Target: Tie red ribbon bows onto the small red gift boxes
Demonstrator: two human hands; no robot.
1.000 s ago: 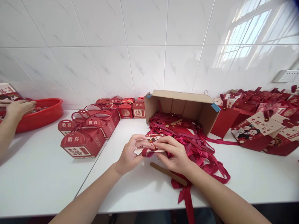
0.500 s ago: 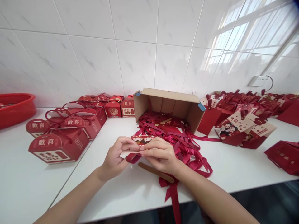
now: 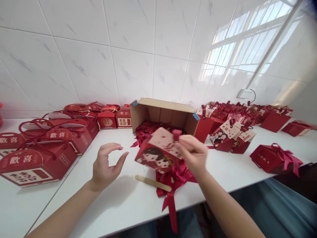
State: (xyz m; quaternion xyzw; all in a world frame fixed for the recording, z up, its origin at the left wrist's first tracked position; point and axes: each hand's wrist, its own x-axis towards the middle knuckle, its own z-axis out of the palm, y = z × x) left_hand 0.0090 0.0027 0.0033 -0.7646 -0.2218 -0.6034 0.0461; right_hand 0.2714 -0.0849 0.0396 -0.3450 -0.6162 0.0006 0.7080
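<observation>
The left hand [image 3: 106, 167] has let go and curves open, apart from the gift box [image 3: 157, 153]; the right hand [image 3: 195, 153] alone grips it by its ribbon loop [image 3: 176, 134], above the worktop [image 3: 111, 201], back from the front edge. Its closing looks finished.

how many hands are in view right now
2: the left hand, open, to the left of the cartoon-print box; the right hand, gripping that box near its top.

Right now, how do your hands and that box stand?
Left hand empty, open. Right hand pinching illustrated box at its top. Loose ribbons close by.
</observation>
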